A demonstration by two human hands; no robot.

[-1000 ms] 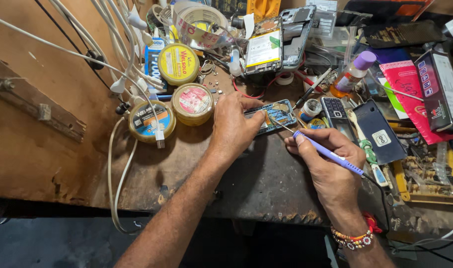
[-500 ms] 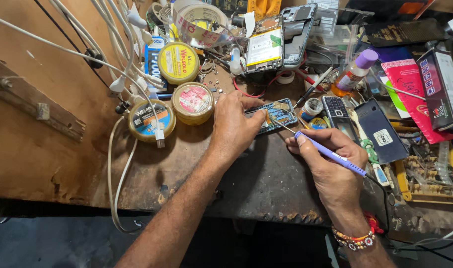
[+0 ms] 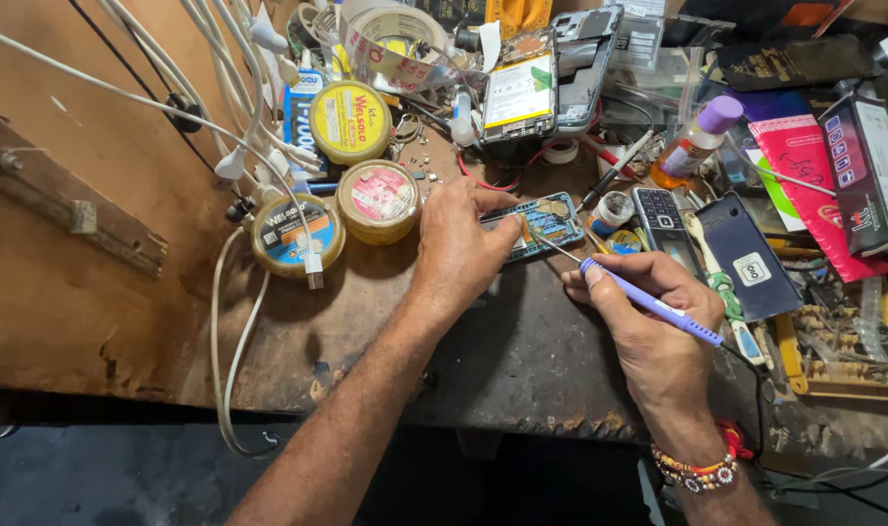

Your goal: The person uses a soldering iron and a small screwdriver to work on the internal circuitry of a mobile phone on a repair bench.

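Observation:
A small blue circuit board [image 3: 546, 220] lies flat on the dark, worn workbench [image 3: 522, 360]. My left hand [image 3: 459, 244] rests on its left end, fingers pinning it down. My right hand [image 3: 653, 326] grips a purple-handled soldering iron [image 3: 648, 302] like a pen. Its thin metal tip [image 3: 551, 245] touches the board's lower right part. A dark cord runs from the iron's rear past my wrist, which wears a beaded bracelet [image 3: 702, 468].
Three round yellow tins [image 3: 351, 122] [image 3: 378, 200] [image 3: 290, 234] sit left of my hand among white cables [image 3: 235, 321]. An opened phone [image 3: 520, 90], a keypad phone [image 3: 663, 224], a dark blue phone back [image 3: 746, 255], a purple-capped bottle [image 3: 695, 141] and tape roll [image 3: 390, 44] crowd the back.
Both hands stay in place on the board; the soldering iron's tip has shifted only slightly. The view has barely moved.

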